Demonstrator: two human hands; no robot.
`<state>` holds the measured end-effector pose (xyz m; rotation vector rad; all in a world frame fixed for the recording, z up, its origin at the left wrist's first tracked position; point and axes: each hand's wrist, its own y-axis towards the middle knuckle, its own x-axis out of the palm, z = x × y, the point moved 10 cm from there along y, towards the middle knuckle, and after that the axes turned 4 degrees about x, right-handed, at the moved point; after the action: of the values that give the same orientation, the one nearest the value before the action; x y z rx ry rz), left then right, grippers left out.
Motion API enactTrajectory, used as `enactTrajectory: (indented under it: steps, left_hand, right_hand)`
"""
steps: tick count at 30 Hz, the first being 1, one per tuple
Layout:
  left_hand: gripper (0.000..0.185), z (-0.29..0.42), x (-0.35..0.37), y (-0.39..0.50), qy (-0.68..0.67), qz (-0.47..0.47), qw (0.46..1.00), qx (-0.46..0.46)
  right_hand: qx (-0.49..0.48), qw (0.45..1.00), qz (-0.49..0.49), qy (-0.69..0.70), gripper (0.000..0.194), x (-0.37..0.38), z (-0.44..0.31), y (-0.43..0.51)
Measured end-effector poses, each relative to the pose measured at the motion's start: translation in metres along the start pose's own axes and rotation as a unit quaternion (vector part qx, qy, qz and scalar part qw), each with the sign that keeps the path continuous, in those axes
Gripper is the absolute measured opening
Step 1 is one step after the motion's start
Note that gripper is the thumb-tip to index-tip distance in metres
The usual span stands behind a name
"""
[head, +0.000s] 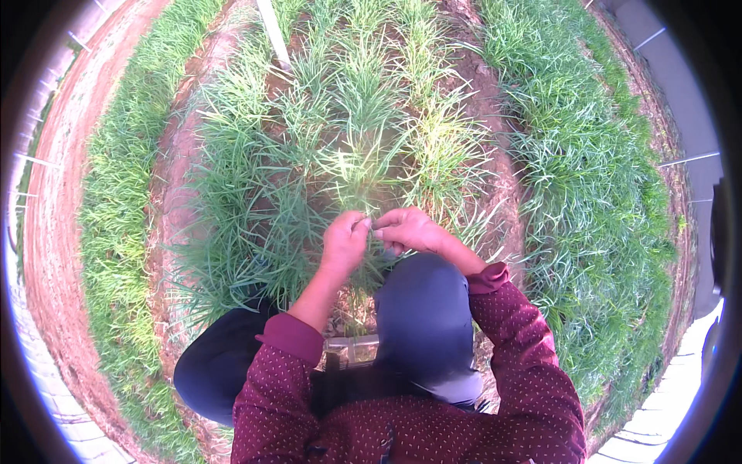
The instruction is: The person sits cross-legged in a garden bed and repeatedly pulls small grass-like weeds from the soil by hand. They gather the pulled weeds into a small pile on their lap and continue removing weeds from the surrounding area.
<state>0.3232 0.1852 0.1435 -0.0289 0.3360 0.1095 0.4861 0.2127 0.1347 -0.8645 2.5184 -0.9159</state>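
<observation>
Just in front of my knees, my left hand (346,239) and my right hand (410,228) meet almost fingertip to fingertip. The left fingers are curled, the thumb pressed towards the forefinger. On the right, the thumb and forefinger come together in a pinch beside the left thumb. Anything between the fingertips is too small and blurred to make out. Right behind the hands grows a clump of narrow-leaved, chive-like plants (353,168). More green leaves (366,272) show below the hands, between my wrists; whether either hand holds them is unclear.
Rows of the same plants run away ahead, some yellowish (443,145). A white post (273,35) stands in the bed. Bare soil paths (493,127) separate it from dense green beds (579,174) at the sides. My bent knee (426,313) is close under my right hand.
</observation>
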Motion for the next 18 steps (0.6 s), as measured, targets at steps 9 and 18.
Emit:
enactTrajectory:
  steps: [9,18]
  left_hand:
    - [0.014,0.048,-0.274,0.026,0.034,0.064,0.992,-0.103]
    - [0.015,-0.017,-0.536,-0.166,0.084,0.251,0.944,-0.198]
  right_hand:
    - [-0.134,0.979,0.151,0.026,0.029,-0.071,-0.110,-0.081]
    - [-0.237,0.956,0.104,-0.137,0.028,-0.020,-0.191,-0.135]
